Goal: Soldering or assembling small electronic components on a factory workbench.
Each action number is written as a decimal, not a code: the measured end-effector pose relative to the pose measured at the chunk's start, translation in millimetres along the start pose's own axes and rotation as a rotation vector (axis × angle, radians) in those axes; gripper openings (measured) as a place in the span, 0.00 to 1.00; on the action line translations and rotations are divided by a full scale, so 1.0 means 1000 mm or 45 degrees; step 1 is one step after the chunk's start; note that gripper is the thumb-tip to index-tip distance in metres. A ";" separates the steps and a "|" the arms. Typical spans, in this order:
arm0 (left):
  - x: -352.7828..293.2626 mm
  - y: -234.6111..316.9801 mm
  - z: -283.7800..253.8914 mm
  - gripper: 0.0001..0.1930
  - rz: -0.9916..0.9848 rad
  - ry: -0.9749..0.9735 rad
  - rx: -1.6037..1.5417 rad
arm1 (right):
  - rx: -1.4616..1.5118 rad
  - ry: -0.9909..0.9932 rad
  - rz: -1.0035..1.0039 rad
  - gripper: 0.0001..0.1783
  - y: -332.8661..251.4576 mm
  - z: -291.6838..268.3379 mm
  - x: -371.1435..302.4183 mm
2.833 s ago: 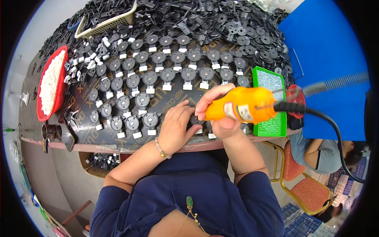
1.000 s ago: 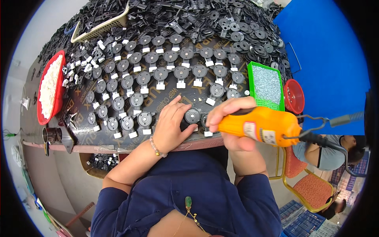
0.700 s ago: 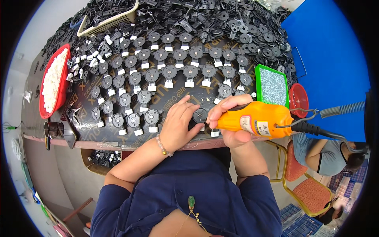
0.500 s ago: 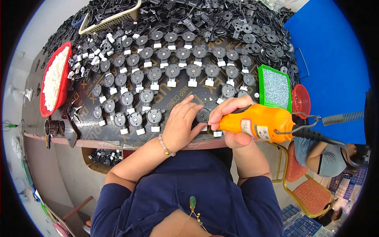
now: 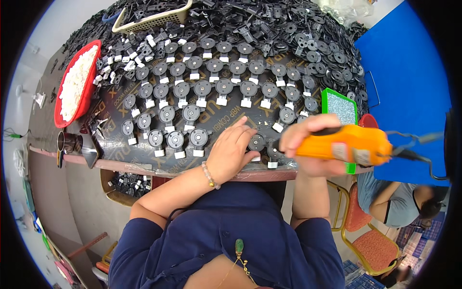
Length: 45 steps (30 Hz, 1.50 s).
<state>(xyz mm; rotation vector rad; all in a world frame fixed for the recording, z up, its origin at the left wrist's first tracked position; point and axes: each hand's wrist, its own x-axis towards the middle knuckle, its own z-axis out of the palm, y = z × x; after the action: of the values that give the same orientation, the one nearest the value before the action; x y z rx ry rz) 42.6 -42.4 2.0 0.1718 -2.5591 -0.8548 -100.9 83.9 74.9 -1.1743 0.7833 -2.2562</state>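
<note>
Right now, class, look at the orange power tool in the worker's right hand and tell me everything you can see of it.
The orange plastic-bodied electric screwdriver lies almost level, its dark tip pointing left toward a round black plastic part with a white tab at the near edge of the dark table. The right hand wraps around its front half, fingers over the top. A pale label sits on its side. From its rear end a dark cable and a wire hanger run off to the right. The tool is slightly blurred.

Disc parts (image 5: 202,88) between tray (image 5: 91,72) and box (image 5: 340,105)
</note>
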 end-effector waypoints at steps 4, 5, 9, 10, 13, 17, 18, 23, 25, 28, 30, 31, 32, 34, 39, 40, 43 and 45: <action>-0.004 0.003 -0.055 0.33 0.017 -0.029 0.218 | -0.330 0.022 -0.204 0.45 -0.047 -0.035 0.003; -0.008 -0.002 -0.073 0.31 0.009 -0.050 0.307 | -0.568 0.081 -0.224 0.45 -0.062 -0.047 0.000; -0.027 -0.021 -0.111 0.20 -0.057 -0.210 0.580 | -0.818 0.464 -0.204 0.41 -0.093 -0.090 -0.019; -0.030 -0.025 -0.109 0.19 -0.051 -0.209 0.577 | -0.887 0.527 -0.218 0.39 -0.097 -0.100 -0.023; -0.028 -0.021 -0.097 0.19 -0.010 -0.216 0.532 | -0.945 0.624 -0.259 0.37 -0.096 -0.123 -0.031; -0.014 -0.006 -0.066 0.19 0.035 -0.198 0.314 | -0.998 0.689 -0.344 0.36 -0.094 -0.142 -0.030; -0.012 -0.005 -0.058 0.19 0.058 -0.177 0.300 | -1.014 0.692 -0.351 0.35 -0.092 -0.146 -0.028; 0.001 -0.001 -0.033 0.20 0.061 -0.134 0.235 | -1.035 0.718 -0.329 0.33 -0.091 -0.156 -0.029; 0.004 -0.002 -0.029 0.20 0.029 -0.118 0.194 | -1.045 0.723 -0.334 0.33 -0.090 -0.157 -0.030; 0.005 -0.004 -0.023 0.19 -0.002 -0.100 0.113 | -1.037 0.715 -0.362 0.33 -0.090 -0.157 -0.031; 0.003 -0.008 -0.018 0.20 -0.035 -0.095 0.054 | -1.016 0.677 -0.370 0.33 -0.090 -0.157 -0.032; 0.003 -0.009 -0.018 0.21 -0.065 -0.089 -0.006 | -1.014 0.676 -0.368 0.33 -0.090 -0.157 -0.032; 0.002 -0.008 -0.018 0.21 -0.068 -0.089 -0.005 | -1.029 0.688 -0.361 0.33 -0.090 -0.155 -0.031; 0.003 -0.006 -0.017 0.24 -0.114 -0.022 -0.048 | -1.042 0.697 -0.351 0.33 -0.090 -0.154 -0.031; -0.003 -0.015 -0.014 0.26 -0.111 0.033 0.028 | -0.982 0.710 -0.387 0.35 -0.095 -0.152 -0.032; -0.004 -0.016 -0.014 0.26 -0.112 0.026 0.039 | -1.036 0.753 -0.386 0.39 -0.097 -0.141 -0.030; -0.004 -0.017 -0.011 0.26 -0.120 0.041 0.017 | -0.941 0.705 -0.433 0.42 -0.098 -0.110 -0.025; -0.004 -0.019 -0.011 0.26 -0.134 0.048 0.025 | -0.803 0.555 -0.406 0.44 -0.087 -0.084 -0.021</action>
<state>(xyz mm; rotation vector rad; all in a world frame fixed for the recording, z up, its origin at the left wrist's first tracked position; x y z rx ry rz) 50.5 -62.6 -2.5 0.3285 -2.5431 -0.8563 -172.8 182.9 82.3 -1.1270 1.6744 -2.6681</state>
